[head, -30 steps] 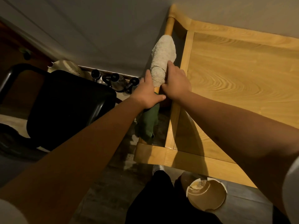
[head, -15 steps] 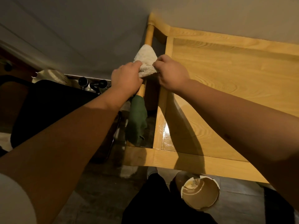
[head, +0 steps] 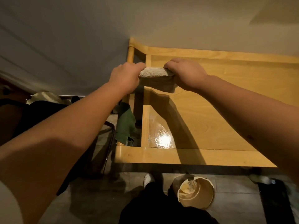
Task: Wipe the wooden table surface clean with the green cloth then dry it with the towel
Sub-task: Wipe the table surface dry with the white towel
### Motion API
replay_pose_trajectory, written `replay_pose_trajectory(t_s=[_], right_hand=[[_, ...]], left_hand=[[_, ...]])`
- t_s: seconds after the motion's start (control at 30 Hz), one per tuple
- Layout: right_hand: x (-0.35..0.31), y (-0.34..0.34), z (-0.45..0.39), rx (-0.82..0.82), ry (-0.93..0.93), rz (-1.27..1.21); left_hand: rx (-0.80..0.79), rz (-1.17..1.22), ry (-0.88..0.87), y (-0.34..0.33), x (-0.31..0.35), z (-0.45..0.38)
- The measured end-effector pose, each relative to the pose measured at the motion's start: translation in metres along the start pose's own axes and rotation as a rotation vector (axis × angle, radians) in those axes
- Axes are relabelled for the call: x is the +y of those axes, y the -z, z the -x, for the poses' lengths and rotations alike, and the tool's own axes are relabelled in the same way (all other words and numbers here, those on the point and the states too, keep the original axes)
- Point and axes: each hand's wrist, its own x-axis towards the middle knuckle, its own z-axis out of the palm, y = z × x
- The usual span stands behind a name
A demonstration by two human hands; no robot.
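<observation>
Both hands up over the table's far-left corner, clamped on the towel [head: 155, 78]. Left hand [head: 125, 77] grips its left end, fingers curled over the top edge; right hand [head: 186, 75] grips the right end the same way. Hands are apart, with the towel stretched between them. Towel is off-white, folded or bunched, hanging a little below the knuckles, held above the wood. Can't tell if its lower edge touches the surface.

Wooden table [head: 210, 110] fills the 1 to 4 o'clock part of the view, light wood with a raised frame. There is a glossy wet-looking patch [head: 161, 136] with a bright glare at about 6 o'clock from the hands, near the table's near-left corner.

Green cloth [head: 125, 126] hangs off the rail [head: 130, 53] on the table's left side, at 7 o'clock from the left hand, nobody touching it.

Black chair [head: 40, 113] at 9 o'clock. A round bin [head: 196, 191] sits on the floor at 6 o'clock, just past the table's near edge, beside the person's dark trousers and a white shoe [head: 148, 178].
</observation>
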Motion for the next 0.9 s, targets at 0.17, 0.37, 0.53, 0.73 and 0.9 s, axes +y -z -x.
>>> replay_pose_trajectory(t_s=[0.17, 0.37, 0.53, 0.73, 0.9], right_hand=[[0.012, 0.010, 0.063, 0.116, -0.069, -0.006], [-0.017, -0.067, 0.178, -0.222, -0.170, -0.053], [-0.046, -0.121, 0.236, -0.507, -0.136, -0.072], [-0.063, -0.136, 0.243, -0.449, -0.282, -0.099], [-0.087, -0.154, 0.212, -0.275, -0.349, -0.142]], left_hand=[[-0.014, 0.105, -0.072, -0.001, 0.046, 0.036], [-0.287, 0.153, -0.135, -0.081, 0.093, 0.136], [-0.686, -0.083, -0.275, -0.144, 0.087, 0.193], [-0.697, -0.052, -0.265, -0.153, 0.078, 0.195], [-0.514, 0.169, -0.156, -0.130, 0.071, 0.162]])
